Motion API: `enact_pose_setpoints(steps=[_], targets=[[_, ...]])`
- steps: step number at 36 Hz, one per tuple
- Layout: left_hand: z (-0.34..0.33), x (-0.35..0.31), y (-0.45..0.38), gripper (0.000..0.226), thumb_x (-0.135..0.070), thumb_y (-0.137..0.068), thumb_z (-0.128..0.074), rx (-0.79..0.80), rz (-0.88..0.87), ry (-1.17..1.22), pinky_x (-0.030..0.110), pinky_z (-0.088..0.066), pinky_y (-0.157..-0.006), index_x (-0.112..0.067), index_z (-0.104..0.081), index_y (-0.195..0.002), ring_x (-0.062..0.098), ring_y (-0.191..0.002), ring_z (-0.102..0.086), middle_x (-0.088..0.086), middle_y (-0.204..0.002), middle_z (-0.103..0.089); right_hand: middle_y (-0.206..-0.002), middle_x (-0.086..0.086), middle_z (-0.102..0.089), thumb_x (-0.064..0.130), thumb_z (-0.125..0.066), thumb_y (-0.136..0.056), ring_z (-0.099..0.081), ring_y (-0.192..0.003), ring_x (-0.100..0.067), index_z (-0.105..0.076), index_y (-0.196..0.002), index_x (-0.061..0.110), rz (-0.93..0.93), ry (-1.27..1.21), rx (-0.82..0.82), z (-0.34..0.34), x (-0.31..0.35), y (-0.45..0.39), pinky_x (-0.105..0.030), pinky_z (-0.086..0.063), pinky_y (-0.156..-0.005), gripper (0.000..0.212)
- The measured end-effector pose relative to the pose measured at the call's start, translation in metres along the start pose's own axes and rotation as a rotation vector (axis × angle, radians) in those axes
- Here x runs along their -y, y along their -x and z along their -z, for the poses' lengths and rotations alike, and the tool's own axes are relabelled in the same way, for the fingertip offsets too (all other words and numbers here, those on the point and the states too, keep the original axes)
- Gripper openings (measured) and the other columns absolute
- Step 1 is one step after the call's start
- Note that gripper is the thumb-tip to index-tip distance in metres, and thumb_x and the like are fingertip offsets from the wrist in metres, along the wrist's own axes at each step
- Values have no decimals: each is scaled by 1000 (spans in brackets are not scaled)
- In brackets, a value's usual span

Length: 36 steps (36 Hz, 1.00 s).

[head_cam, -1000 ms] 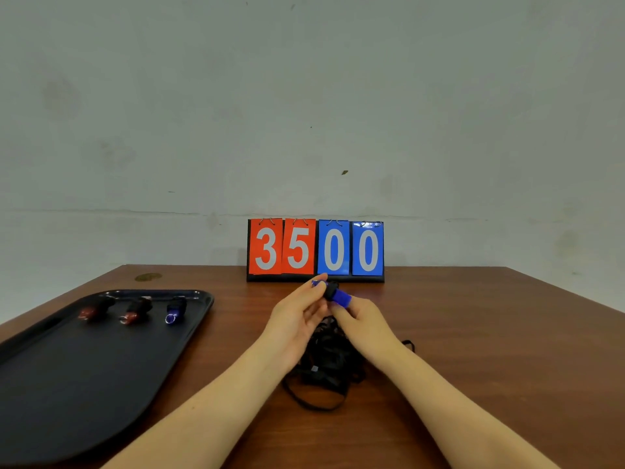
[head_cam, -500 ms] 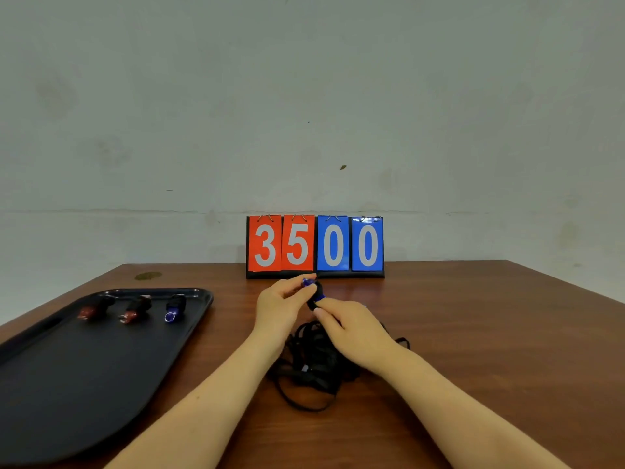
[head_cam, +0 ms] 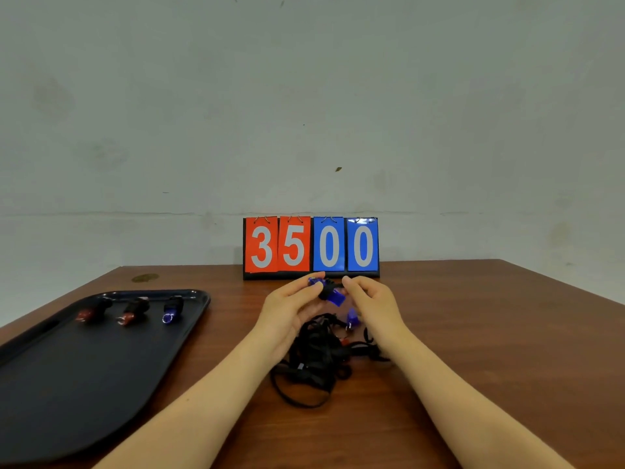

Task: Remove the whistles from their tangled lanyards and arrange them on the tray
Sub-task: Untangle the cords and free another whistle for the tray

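Hands raised over lanyard tangle (head_cam: 316,357) | L hand (head_cam: 291,308) + R hand (head_cam: 372,304) both pinching blue whistle (head_cam: 333,295) | tray (head_cam: 84,384): 3 whistles

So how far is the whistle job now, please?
Done: three whistles lie in a row on the tray: two red, one blue. In hand: the left hand and right hand work on a blue whistle. Left: another blue one and something red sit in the lanyard tangle.
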<state>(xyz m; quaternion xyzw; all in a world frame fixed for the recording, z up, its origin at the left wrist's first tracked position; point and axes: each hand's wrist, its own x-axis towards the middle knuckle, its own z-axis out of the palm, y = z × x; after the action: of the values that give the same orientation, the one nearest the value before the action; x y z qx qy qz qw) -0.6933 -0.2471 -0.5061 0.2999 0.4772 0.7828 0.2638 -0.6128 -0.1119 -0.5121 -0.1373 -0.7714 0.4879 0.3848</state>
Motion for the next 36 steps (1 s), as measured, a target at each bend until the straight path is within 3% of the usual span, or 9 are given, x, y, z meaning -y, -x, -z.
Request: enact_pose_setpoints(steps=[5,8,12,17,21,25,30,36], targets=[[-5,-1,4,42,-7,-77,-65,14,68,304,32,-58,-83,-5,-61,-119,26,-102,-70,18,-109,-71,-53,6,-43,27,-49,-99,-37,-46,-6,-64,-80,10,-115,-120,105,-4,4,3,-17,-35,-48,29],[-7,-2,6,36,-4,-79,-63,-6,67,413,32,-60,-78,-5,-63,-115,27,-96,-71,19,-102,-73,-52,7,-44,19,-46,-99,-38,-47,-6,-61,-72,16,-78,-43,154,-5,1,4,-16,-33,-47,31],[-4,1,2,24,-1,-90,-56,-58,50,454,29,-61,-71,-6,-63,-112,26,-92,-72,17,-100,-74,-56,10,-50,25,-44,-101,-45,-52,-2,-56,-72,18,33,73,239,-11,-5,9,-17,-38,-54,32],[2,2,-5,24,-4,-89,-59,-126,-14,429,30,-59,-80,-8,-64,-112,23,-98,-71,13,-103,-74,-67,10,-53,28,-40,-102,-52,-66,-2,-54,-75,24,241,335,308,-21,-9,12,-22,-43,-69,31],[6,3,-9,24,-6,-91,-60,-187,-52,220,30,-56,-82,-14,-67,-112,19,-96,-72,9,-105,-73,-72,11,-53,30,-40,-102,-51,-69,-3,-48,-81,29,336,458,364,-27,-6,15,-21,-40,-67,23],[13,5,-15,25,-11,-90,-65,-262,-114,-124,35,-52,-96,-18,-68,-114,19,-105,-67,6,-113,-70,-74,14,-54,31,-43,-101,-51,-69,-1,-52,-92,27,361,502,355,-24,-5,13,-16,-36,-62,13],[22,7,-21,28,-19,-91,-64,-246,-266,-723,18,-42,-86,-21,-67,-119,10,-106,-58,-6,-109,-64,-84,9,-64,29,-44,-100,-58,-79,-4,-62,-93,26,301,428,208,-12,-4,9,-26,-48,-74,20],[19,6,-20,20,-22,-92,-63,-131,-263,-815,11,-40,-77,-34,-67,-107,-1,-94,-57,-14,-101,-61,-85,15,-62,25,-47,-100,-57,-84,2,-62,-93,26,234,325,77,-8,-6,5,-12,-44,-74,16]])
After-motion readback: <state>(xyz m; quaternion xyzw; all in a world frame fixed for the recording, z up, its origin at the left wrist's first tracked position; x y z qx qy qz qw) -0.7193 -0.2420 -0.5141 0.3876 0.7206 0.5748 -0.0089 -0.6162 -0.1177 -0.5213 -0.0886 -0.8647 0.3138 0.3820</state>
